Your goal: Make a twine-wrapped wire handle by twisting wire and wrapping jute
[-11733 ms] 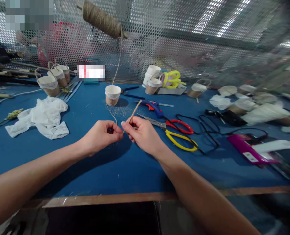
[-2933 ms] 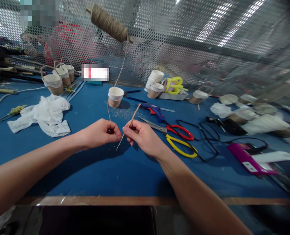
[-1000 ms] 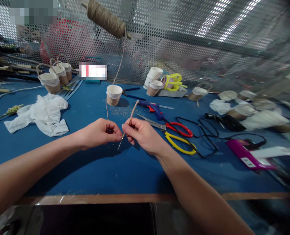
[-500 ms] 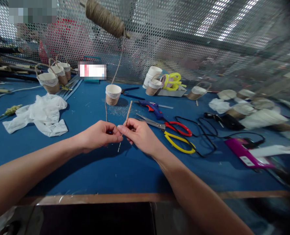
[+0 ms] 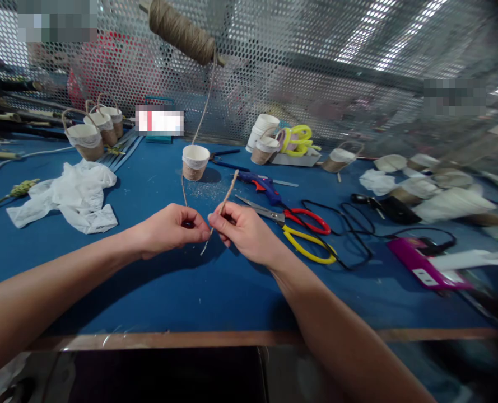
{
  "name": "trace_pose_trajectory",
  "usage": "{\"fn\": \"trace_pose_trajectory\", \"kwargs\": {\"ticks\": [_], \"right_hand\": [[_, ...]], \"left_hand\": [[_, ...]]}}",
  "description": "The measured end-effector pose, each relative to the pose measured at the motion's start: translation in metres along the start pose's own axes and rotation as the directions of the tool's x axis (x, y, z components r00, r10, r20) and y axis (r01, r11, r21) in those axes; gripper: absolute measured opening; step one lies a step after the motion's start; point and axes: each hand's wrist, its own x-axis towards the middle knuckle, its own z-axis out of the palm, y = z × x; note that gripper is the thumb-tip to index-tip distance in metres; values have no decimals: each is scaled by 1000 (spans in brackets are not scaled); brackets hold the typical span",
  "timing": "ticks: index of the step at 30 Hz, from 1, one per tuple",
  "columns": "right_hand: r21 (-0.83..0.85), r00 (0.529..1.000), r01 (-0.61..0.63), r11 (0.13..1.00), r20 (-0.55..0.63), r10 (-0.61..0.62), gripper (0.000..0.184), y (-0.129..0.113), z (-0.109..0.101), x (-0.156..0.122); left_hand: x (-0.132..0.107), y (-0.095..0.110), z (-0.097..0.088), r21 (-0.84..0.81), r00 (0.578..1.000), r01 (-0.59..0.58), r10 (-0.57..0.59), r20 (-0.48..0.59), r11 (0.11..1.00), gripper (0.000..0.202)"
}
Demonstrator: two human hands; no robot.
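Note:
Between thumb and fingers, my right hand (image 5: 242, 229) pinches a thin stick wrapped with twine (image 5: 230, 189), tilted with its upper end pointing away and to the right. My left hand (image 5: 177, 226) is closed in a pinch on the twine (image 5: 184, 190) close to the stick's lower part, fingertips almost touching the right hand. A frayed end pokes out below the fingers. From the left hand the twine runs up behind a small paper cup (image 5: 195, 164) with a burlap lower band, then to the twine spool (image 5: 182, 32) hanging on the mesh.
Scissors (image 5: 291, 221) and a blue glue gun (image 5: 259, 184) lie right of my hands, with a black cord. Pliers (image 5: 227, 159) are behind the cup. Handled cups (image 5: 84, 143) stand back left near white cloth (image 5: 70, 193). A purple box (image 5: 425, 263) lies at right.
The wrapped stick has tilted further right, its upper end shifting right. My right hand has moved slightly right, while the left hand stays nearly in place.

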Motion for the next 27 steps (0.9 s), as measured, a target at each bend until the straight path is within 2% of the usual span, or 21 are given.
{"fn": "trace_pose_trajectory", "kwargs": {"ticks": [12, 21, 27], "right_hand": [[-114, 997, 70, 991, -30, -74, 22, 2, 2, -1], [-24, 996, 70, 997, -57, -71, 21, 3, 5, 0], [13, 995, 62, 998, -82, -61, 20, 2, 5, -1]], "left_hand": [[0, -1, 2, -37, 999, 26, -27, -27, 999, 15], [1, -2, 6, -288, 996, 77, -84, -13, 954, 10], [1, -2, 6, -343, 998, 59, -64, -4, 937, 12]]}}
